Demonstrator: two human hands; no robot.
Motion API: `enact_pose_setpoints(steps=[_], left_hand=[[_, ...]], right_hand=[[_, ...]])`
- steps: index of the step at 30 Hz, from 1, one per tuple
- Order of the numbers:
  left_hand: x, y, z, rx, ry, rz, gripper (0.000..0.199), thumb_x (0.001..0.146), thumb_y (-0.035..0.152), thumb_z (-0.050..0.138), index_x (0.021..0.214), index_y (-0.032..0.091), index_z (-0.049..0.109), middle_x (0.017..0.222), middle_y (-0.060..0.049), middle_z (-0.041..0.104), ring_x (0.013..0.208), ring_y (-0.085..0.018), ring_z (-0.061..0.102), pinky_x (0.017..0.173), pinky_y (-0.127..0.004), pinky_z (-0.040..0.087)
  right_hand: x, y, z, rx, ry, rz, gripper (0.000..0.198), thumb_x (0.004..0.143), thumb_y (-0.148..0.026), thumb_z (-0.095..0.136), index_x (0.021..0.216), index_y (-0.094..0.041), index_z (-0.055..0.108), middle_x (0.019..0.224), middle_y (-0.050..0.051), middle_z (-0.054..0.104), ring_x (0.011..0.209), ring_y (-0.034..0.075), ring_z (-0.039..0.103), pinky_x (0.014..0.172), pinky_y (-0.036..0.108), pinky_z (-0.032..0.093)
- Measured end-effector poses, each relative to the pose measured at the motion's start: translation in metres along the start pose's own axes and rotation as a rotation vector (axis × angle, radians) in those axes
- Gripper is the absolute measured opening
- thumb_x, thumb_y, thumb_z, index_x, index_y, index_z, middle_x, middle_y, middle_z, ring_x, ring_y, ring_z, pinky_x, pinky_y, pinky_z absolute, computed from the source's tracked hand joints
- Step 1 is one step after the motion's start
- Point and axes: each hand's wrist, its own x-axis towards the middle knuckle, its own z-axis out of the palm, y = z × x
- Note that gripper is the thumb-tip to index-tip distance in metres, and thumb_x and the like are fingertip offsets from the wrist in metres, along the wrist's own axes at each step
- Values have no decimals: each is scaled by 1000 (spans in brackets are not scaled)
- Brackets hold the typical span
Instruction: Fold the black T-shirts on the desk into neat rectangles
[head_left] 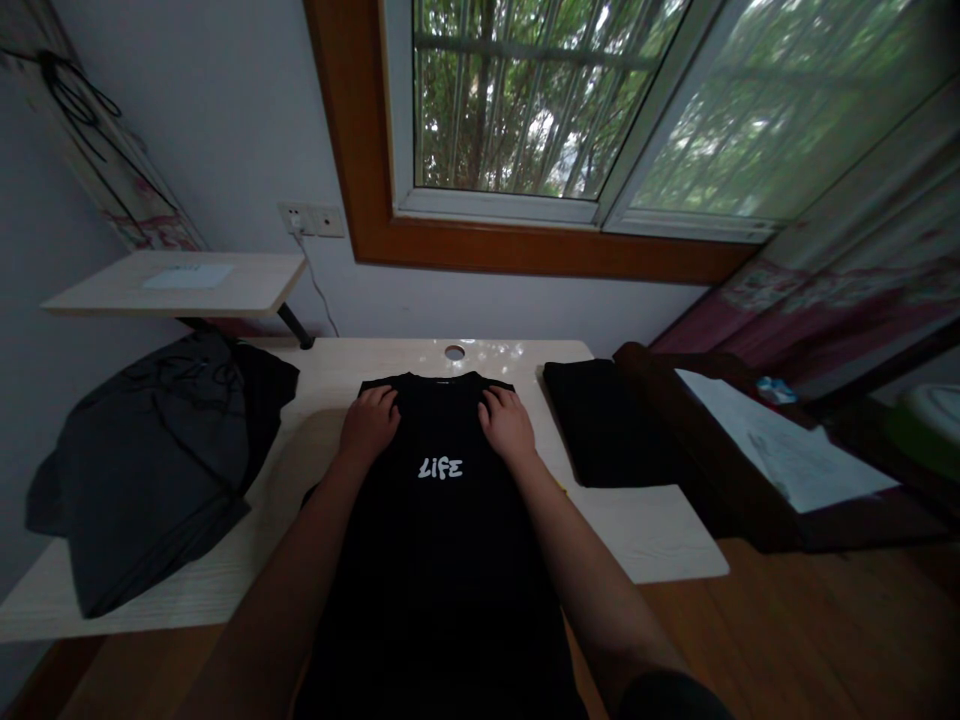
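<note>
A black T-shirt [442,560] with white lettering on its chest lies spread over the table, its neckline toward the window and its lower part reaching past the near edge. My left hand [370,425] rests on the shirt near its left shoulder, palm down, fingers slightly bent and a little apart. On the opposite shoulder lies my right hand [508,420] in a similar pose, fingertips on the cloth. Both thumbs are hard to see.
The pale table [525,352] stands below a window. A folded black garment [611,425] lies at the right, and a heap of dark grey clothing [157,450] at the left, under a small raised shelf [112,282]. Papers [772,435] lie on dark furniture farther right.
</note>
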Motion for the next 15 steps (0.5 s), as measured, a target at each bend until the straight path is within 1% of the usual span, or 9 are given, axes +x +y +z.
enact_pose_setpoints(steps=[8, 15], left_hand=[[-2, -2, 5, 57, -43, 33, 50, 101, 35, 40, 143, 15, 56, 152, -13, 53, 142, -29, 46, 121, -45, 35], [-4, -1, 5, 55, -70, 4, 52, 101, 40, 39, 145, 16, 54, 155, -13, 49, 146, -29, 42, 122, -47, 33]], right_hand=[[0, 0, 0, -5, -28, -8, 46, 103, -35, 40, 139, -15, 62, 140, 15, 58, 131, 30, 48, 114, 43, 38], [0, 1, 1, -22, -3, -14, 44, 103, -35, 42, 136, -14, 62, 139, 14, 59, 129, 29, 49, 114, 41, 38]])
